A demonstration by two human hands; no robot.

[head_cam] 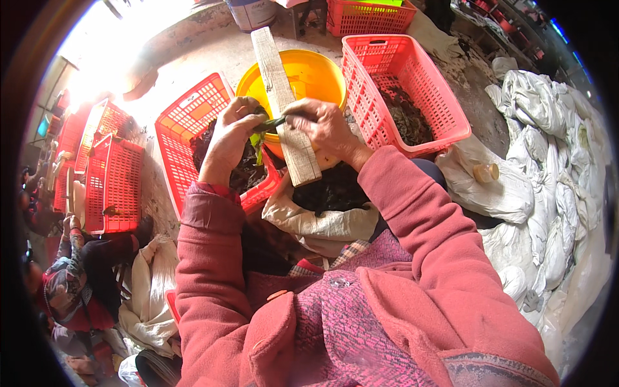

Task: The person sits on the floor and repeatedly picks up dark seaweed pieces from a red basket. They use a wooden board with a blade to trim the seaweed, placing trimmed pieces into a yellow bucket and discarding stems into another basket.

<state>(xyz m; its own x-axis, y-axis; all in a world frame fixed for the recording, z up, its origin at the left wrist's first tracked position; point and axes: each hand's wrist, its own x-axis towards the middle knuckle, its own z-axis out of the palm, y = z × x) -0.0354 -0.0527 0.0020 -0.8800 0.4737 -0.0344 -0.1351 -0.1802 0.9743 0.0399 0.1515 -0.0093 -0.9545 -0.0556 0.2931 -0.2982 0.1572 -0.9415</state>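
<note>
Both of my hands hold a dark green, leafy strip (pixel 269 125) over a wooden board (pixel 275 77). My left hand (pixel 232 128) grips its left end, where a bright green piece hangs down. My right hand (pixel 324 125) pinches the other end above the board. The board lies across a yellow plastic bucket (pixel 314 67). Below my hands, an open white woven sack (pixel 319 225) holds dark, leafy material (pixel 333 191). Red plastic crates with dark material stand on either side of the bucket, one at the left (pixel 169 140) and one at the right (pixel 435 92).
White sacks (pixel 537 159) are heaped at the right, with a small jar (pixel 486 172) on one. Several red crates (pixel 113 184) stand at the left beside a seated co-worker (pixel 72 290). Another crate (pixel 370 17) and a white bucket (pixel 251 14) stand at the back.
</note>
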